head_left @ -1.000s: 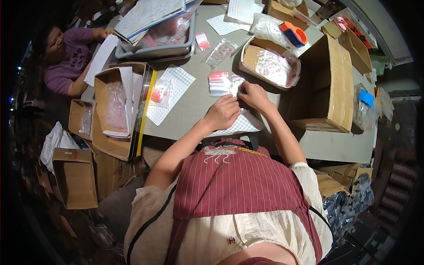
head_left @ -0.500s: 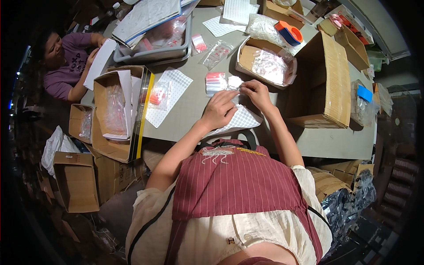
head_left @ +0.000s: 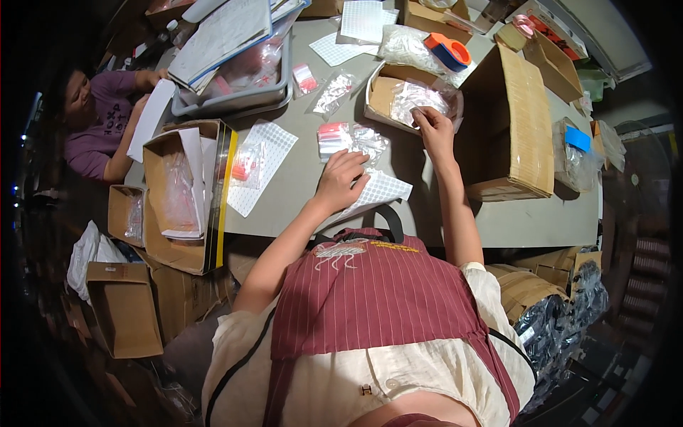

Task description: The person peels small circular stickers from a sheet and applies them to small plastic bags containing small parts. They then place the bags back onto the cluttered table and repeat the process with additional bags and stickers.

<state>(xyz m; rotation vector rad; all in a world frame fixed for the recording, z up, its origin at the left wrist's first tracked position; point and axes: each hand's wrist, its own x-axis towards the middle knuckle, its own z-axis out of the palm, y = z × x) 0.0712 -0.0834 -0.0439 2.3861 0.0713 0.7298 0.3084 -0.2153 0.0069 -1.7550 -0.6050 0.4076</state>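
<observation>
My left hand point(head_left: 343, 176) rests palm down with its fingers stretched out, at the near edge of a stack of small clear zip bags point(head_left: 333, 141) with red tops. Close beside the stack lie loose clear packets point(head_left: 371, 142). Under and beside this hand is a white sheet of round stickers point(head_left: 388, 187). My right hand point(head_left: 434, 127) is at the near rim of a shallow cardboard tray point(head_left: 380, 114) filled with clear plastic packets point(head_left: 418, 98). Its thumb and forefinger are pinched together; whatever is between them is too small to make out.
A tall open cardboard box point(head_left: 533, 117) stands right of the tray. Behind the tray are an orange-and-blue tape dispenser point(head_left: 449, 53) and a bulging clear bag point(head_left: 402, 44). Left are a grey bin point(head_left: 286, 78), another sticker sheet point(head_left: 274, 142), a box of bags point(head_left: 222, 196) and a co-worker point(head_left: 107, 121).
My right hand has moved from beside the left hand up and right to the tray. Loose packets now show beside the stack. The left hand's fingers have spread. The whole view has shifted slightly.
</observation>
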